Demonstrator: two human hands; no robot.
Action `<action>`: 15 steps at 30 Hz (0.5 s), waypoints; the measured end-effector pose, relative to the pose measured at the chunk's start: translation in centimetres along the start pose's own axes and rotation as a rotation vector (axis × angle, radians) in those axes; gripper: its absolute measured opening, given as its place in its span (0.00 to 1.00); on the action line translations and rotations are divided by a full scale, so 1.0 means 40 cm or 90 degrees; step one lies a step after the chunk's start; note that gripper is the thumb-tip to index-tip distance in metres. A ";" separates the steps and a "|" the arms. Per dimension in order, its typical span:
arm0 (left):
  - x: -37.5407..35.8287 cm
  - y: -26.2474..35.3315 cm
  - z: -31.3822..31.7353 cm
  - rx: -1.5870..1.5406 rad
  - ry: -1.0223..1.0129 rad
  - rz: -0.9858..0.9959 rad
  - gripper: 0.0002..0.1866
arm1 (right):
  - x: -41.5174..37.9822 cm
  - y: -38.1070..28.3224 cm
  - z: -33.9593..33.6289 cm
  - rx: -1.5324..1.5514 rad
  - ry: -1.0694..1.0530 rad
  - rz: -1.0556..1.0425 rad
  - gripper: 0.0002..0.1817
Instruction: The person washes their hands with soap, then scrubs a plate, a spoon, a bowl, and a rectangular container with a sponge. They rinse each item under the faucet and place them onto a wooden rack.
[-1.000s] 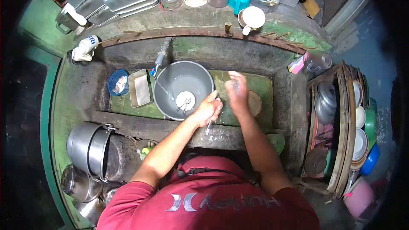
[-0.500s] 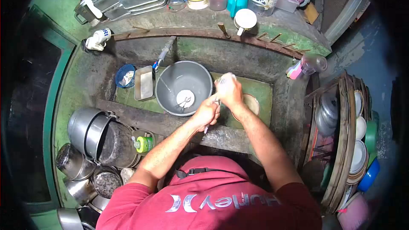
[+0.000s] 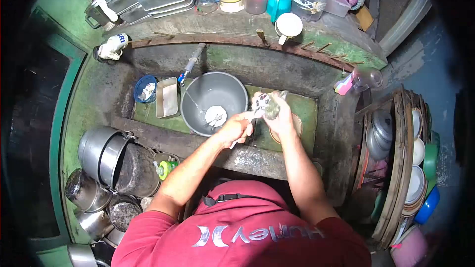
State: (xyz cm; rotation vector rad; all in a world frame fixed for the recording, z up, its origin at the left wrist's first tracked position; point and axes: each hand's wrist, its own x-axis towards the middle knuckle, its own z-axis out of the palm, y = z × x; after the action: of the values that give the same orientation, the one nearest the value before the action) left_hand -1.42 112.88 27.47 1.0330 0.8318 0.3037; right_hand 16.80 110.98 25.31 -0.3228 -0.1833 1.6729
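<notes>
My left hand (image 3: 235, 131) is closed around the handle of a utensil, just right of and in front of the grey basin (image 3: 239, 85). Palm up, my right hand (image 3: 282, 116) grips a soapy greenish scrubbing pad (image 3: 271, 111) at the utensil's far end. The utensil's exact shape is hidden by foam and fingers. Water runs from the tap pipe (image 3: 190, 64) into the basin, where a white bowl (image 3: 215, 115) with some cutlery lies. Behind my right hand, a round plate (image 3: 298, 124) rests on the green sink floor.
A rectangular metal tin (image 3: 169, 100) and a blue basket (image 3: 138, 92) stand left of the basin. Metal pots (image 3: 94, 151) and a green soap bottle (image 3: 167, 168) are at the lower left. Cups and a teal jug (image 3: 280, 1) line the ledge; a dish rack (image 3: 396, 168) stands right.
My right hand has turned palm up and opened out somewhat, so the pad now shows. My left hand has shifted slightly left, still around the utensil.
</notes>
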 end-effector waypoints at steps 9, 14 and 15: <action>-0.046 -0.060 -0.072 -0.347 -0.265 -0.153 0.12 | 0.054 0.033 -0.082 0.155 -0.196 0.023 0.18; 0.006 -0.115 -0.105 -0.192 0.046 -0.038 0.14 | 0.048 0.199 -0.058 -0.203 0.101 -0.018 0.19; 0.021 -0.134 -0.141 -0.047 0.049 -0.025 0.16 | 0.049 0.218 -0.068 -0.233 0.107 0.053 0.15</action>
State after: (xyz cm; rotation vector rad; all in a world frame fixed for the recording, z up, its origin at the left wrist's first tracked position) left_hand -5.80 114.27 21.12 0.9392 0.9029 0.3411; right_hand 9.23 111.60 19.87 -0.7517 -0.3553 1.6823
